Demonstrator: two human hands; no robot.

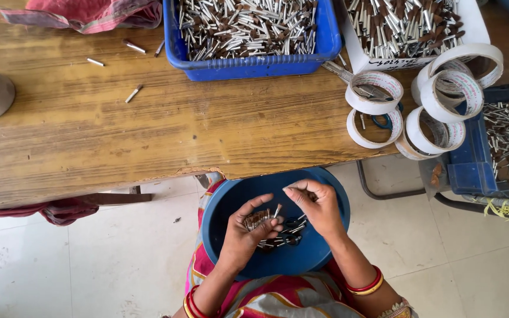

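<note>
Holding a small bundle of pins in our left hand, we keep the fingers curled shut around it, thumb pressed along the top. The pins look like short silver metal shafts with brown tips, bunched side by side so the brown ends face one way. One pin sticks up from the bundle, bright and thin, just beside our left fingertips.

Our right hand sits just to the right, thumb and forefinger pressed together; they seem to pinch something small, though we cannot tell for sure what it is from this angle.

Both hands hover over a round blue bowl resting on our lap, below the edge of the wooden table. More loose pins lie in the bottom of the bowl, dark and tangled.

On the table stands a blue tray heaped with the same silver and brown pins, a white box with more of them, and several rolls of white tape. A few stray pins lie scattered on the wood.
</note>
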